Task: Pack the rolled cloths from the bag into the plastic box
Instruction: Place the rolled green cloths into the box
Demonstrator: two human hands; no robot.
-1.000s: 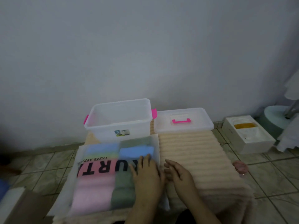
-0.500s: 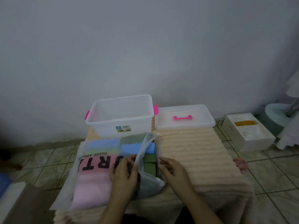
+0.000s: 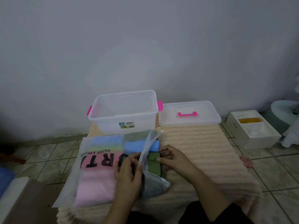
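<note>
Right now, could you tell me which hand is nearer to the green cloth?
Right. The right hand touches the green cloth at the bag's mouth; the left hand holds the bag flap beside it.

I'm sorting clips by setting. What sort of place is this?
Probably a room in a home: tiled floor, plain wall, and a low surface under a ribbed beige cover with a bag of cloths and a plastic box.

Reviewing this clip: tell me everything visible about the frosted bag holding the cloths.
The bag is a frosted, translucent plastic pouch with black lettering, lying flat on the ribbed beige cover in front of the clear plastic box. Pink, blue and green cloths show through it. Its right edge is open: the left hand pinches the lifted upper flap, while the right hand touches a dark green cloth at the opening.
</note>
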